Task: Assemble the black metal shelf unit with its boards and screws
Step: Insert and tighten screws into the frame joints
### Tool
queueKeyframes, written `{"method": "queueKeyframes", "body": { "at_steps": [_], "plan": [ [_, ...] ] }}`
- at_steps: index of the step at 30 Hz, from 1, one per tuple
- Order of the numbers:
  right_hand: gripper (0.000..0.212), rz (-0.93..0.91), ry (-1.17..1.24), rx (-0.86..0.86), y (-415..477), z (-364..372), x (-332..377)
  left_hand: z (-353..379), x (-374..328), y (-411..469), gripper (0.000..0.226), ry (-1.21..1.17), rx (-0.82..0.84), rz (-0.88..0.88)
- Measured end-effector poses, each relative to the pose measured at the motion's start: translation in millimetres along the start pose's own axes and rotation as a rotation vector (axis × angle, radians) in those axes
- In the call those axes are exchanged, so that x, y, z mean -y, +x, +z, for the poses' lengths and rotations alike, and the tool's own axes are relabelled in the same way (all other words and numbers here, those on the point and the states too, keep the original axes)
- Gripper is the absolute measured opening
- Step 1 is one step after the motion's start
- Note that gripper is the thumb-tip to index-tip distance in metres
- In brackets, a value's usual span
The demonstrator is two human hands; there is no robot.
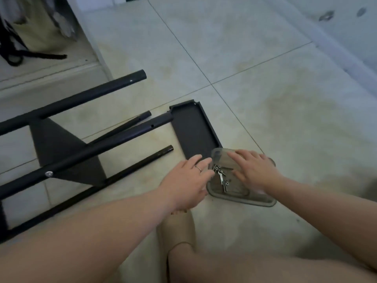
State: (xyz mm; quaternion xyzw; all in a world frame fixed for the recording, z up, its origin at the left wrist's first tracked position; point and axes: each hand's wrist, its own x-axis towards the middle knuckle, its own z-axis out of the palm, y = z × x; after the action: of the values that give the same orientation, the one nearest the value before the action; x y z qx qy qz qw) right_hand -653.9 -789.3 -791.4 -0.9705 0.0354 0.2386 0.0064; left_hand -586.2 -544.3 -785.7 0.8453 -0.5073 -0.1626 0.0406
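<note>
Dim, soft, blurred, wide-angle warped edges

black frame (91, 149) cut off at left edge; right hand (255, 168) hides part of the clear tray (244, 201); screws (221, 176) too small to count; upper-left clutter (40, 23) blurred.

Pale tiled floor (244, 58), white baseboard (330, 48) at right, black strap (47, 55) in an open closet (77, 52) top left.

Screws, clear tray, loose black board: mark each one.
screws (222, 177), head view, middle of the pile.
clear tray (242, 201), head view, near rim.
loose black board (193, 129), head view, flat centre.
</note>
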Motion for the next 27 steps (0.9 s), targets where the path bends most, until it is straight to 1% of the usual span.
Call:
{"method": "queueKeyframes", "body": {
  "at_steps": [2,5,9,12,14,16,18,21,25,27],
  "plan": [
    [0.06,-0.011,0.0,0.062,8,19,-9,22,-6,15,0.055,-0.016,0.055,0.006],
    [0.057,-0.027,0.036,0.116,20,45,-14,46,-9,34,0.045,-0.057,0.093,0.019],
    [0.051,-0.023,0.123,0.163,42,71,-8,68,-6,41,0.036,-0.127,0.054,0.056],
    [0.048,-0.015,0.181,0.201,57,86,-4,70,-1,42,0.027,-0.177,0.043,0.084],
    [0.045,0.009,0.217,0.199,67,93,-1,66,4,42,0.022,-0.2,0.052,0.093],
    [0.044,0.042,0.258,0.173,78,99,1,62,9,40,0.017,-0.232,0.062,0.056],
    [0.044,0.061,0.266,0.14,89,104,5,58,11,39,0.015,-0.255,0.089,0.01],
    [0.043,0.078,0.247,0.077,99,113,9,58,14,39,0.015,-0.259,0.11,-0.006],
    [0.025,0.11,0.169,0.062,104,120,11,60,16,39,0.015,-0.281,0.093,0.0],
    [0.019,0.125,0.17,0.059,105,120,13,61,17,40,0.016,-0.28,0.095,0.005]
  ]
}}
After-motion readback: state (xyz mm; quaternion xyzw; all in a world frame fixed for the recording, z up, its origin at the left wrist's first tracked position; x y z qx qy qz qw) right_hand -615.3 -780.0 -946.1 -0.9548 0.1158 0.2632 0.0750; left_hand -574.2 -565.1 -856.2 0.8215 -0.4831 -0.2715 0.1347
